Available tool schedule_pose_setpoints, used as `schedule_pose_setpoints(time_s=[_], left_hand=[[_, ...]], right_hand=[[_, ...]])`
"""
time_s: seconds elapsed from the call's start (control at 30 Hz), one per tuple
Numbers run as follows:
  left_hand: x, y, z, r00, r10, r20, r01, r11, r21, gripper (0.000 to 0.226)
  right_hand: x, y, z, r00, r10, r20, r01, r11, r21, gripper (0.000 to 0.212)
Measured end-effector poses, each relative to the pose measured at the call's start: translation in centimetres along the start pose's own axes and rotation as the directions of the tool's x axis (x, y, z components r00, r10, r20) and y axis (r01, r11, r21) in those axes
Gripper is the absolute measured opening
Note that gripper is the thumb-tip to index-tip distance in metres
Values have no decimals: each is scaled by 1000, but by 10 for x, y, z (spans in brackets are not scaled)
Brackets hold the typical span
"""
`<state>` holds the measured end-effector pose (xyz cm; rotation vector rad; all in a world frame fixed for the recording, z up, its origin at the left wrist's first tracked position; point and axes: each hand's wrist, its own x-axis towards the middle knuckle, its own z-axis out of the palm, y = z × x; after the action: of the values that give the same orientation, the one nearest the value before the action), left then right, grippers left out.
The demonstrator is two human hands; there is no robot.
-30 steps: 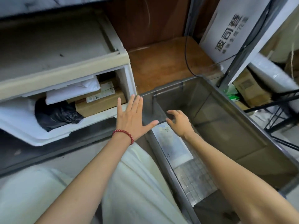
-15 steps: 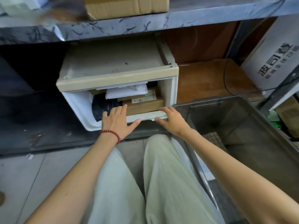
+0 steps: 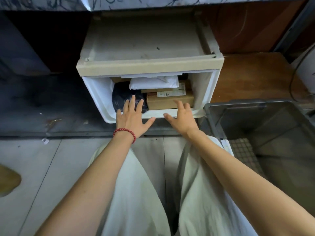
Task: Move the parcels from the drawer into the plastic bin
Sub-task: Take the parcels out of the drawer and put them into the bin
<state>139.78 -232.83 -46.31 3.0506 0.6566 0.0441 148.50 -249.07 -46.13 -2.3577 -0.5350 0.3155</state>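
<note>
Left hand (image 3: 133, 120) advanced — spread fingers (image 3: 131, 102) touch black parcel (image 3: 121, 97); right hand (image 3: 183, 120), spread, at cardboard parcel (image 3: 167, 103).

The light is soft and even and seems to come from above, so the pale trousers (image 3: 133, 193) and both forearms look bright. The space to the left of the drawer (image 3: 100, 94) is very dark, with almost no detail. The inside of the drawer is shaded, and the black parcel (image 3: 121, 97) shows only weak folds. The fingers of the right hand (image 3: 181, 119) are a little blurred, while the left hand (image 3: 132, 119) is sharper. The wide lens bends straight lines near the edges, as at the plastic bin (image 3: 238, 104).
</note>
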Motion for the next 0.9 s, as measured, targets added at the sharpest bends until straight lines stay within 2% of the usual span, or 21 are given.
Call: schedule_pose_setpoints(time_s=[0.17, 0.4, 0.5, 0.6, 0.77, 0.9], left_hand=[[15, -5, 10, 1000, -8, 1, 8, 1000, -17, 83], [43, -11, 15, 986, -34, -164, 8, 988, -154, 73], [53, -14, 18, 984, -59, -167, 31, 986, -163, 72], [61, -17, 21, 982, -77, -170, 45, 982, -185, 73], [68, -22, 22, 978, -80, -194, 15, 948, -319, 72], [65, -13, 24, 973, -103, -208, -15, 866, -500, 72]], right_hand=[[25, 5, 6, 992, -47, -121, 47, 999, -5, 70], [50, 11, 16, 983, -109, -151, 112, 994, 16, 74], [56, 12, 19, 972, -168, -167, 171, 985, 4, 72], [64, 14, 20, 973, -165, -162, 176, 982, 63, 71], [72, 16, 14, 970, -177, -165, 199, 971, 131, 68], [70, 13, 14, 966, -171, -192, 199, 970, 139, 63]])
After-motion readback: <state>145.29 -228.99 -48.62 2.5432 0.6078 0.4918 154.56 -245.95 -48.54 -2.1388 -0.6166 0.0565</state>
